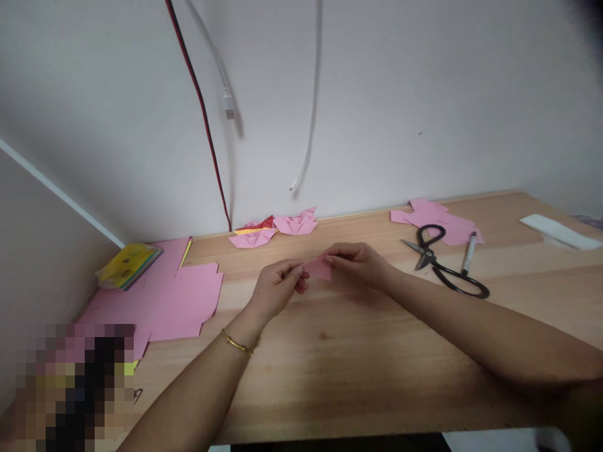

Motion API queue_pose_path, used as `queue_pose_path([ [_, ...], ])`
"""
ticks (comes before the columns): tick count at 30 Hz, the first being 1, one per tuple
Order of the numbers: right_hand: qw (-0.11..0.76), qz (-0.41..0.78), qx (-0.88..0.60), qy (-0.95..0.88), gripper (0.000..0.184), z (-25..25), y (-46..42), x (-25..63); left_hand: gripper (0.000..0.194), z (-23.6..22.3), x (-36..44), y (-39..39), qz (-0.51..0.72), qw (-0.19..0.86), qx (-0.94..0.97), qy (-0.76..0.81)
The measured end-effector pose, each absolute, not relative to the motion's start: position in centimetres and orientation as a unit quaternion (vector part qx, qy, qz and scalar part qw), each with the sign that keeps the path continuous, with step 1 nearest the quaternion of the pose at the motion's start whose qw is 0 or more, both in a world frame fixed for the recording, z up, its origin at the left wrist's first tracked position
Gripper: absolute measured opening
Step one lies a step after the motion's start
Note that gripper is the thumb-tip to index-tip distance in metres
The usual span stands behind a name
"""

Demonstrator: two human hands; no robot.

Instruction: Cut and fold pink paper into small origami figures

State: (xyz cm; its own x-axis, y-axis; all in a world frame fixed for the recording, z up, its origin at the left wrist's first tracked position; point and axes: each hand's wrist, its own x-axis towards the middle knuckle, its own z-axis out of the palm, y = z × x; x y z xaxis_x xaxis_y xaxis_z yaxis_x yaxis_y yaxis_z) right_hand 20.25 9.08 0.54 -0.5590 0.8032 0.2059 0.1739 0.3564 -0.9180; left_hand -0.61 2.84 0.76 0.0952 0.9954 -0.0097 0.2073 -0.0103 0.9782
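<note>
Wooden table (325,376) with scissors (426,256), pink sheets (174,301).

Big blurry squares hide the bottom left corner, so I cannot tell what is under them. The ends of the small pink paper (320,270) are covered by the left hand (274,287) and the right hand (358,263), and its folds are too small to make out. The words on the yellow pack (127,265) are too tiny to read. The top edge cuts off the red and black cord (201,107) and both white cords (315,81). At the right edge, a purplish thing (586,221) is cut off and too blurry to name.
</note>
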Motion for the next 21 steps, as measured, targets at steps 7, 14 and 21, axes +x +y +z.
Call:
queue_pose_path([
  [7,0.34,0.427,-0.327,-0.771,0.029,0.6,9.0,20.2,0.023,1.3,-0.6,2.7,0.411,0.442,0.585,0.542],
  [14,0.356,0.34,-0.332,-0.804,0.023,1.1,8.8,20.0,0.023,2.0,-0.4,2.4,0.402,0.397,0.616,0.549],
  [21,0.309,0.401,-0.313,-0.804,0.026,1.3,9.1,20.3,0.022,1.9,-0.4,2.3,0.381,0.348,0.651,0.557],
])
